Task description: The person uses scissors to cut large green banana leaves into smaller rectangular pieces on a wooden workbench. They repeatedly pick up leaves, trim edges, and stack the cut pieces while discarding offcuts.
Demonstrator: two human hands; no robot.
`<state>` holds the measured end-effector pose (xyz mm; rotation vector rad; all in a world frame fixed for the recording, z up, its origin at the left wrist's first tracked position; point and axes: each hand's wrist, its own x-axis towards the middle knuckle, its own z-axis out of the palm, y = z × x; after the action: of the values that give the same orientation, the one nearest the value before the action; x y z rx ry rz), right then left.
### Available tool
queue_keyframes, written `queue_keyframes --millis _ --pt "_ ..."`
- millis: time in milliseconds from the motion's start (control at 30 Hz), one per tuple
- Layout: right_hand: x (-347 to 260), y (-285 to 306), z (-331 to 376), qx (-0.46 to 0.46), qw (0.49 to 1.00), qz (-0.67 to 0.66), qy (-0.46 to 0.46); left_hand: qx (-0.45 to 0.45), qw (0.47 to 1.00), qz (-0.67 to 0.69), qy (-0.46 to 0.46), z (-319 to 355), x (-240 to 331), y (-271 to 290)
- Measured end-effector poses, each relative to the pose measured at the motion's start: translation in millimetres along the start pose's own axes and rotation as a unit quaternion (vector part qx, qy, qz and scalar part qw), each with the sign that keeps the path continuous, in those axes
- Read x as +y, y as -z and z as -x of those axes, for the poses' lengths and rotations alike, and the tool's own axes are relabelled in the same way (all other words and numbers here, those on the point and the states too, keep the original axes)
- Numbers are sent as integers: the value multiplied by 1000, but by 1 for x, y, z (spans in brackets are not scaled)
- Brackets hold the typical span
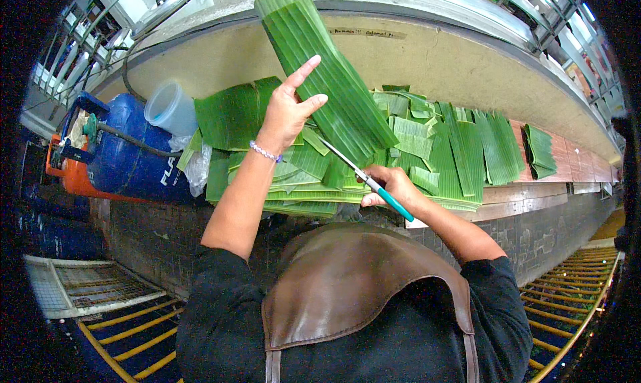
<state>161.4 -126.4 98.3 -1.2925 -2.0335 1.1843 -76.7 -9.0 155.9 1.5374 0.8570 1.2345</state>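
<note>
My left hand [288,109] holds up a long folded strip of green banana leaf [324,69], which rises steeply toward the wall. My right hand [390,186] grips a knife with a teal handle [394,204]; its thin blade [342,157] points up-left and touches the lower edge of the held leaf. Both hands hover above a pile of cut banana leaf pieces [414,143] spread over a wooden counter [534,196]. A bead bracelet sits on my left wrist.
A blue gas cylinder [127,156] with a hose lies at the left, with an orange one behind it. A translucent plastic cup [170,108] and a plastic bag sit beside the leaves. A concrete ledge [467,56] runs behind. Yellow metal grating [567,296] lies below.
</note>
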Motion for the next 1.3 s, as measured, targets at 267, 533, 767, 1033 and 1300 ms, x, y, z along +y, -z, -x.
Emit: queue_keyframes --millis 267,533,767,1033,1300 --pt "19 -5 4 14 992 60 113 55 990 124 25 -18 -8 15" --pt "8 -13 10 6 976 -215 21 78 984 160 23 -15 -11 10" --pt "-10 -11 5 35 965 -258 4 87 991 102 -23 -11 -11 0" --pt "-9 -10 1 36 969 -242 -7 95 989 87 -67 -9 -12 -3" --pt "-2 -10 -4 69 981 -181 15 83 989 91 -86 -8 -15 -6"
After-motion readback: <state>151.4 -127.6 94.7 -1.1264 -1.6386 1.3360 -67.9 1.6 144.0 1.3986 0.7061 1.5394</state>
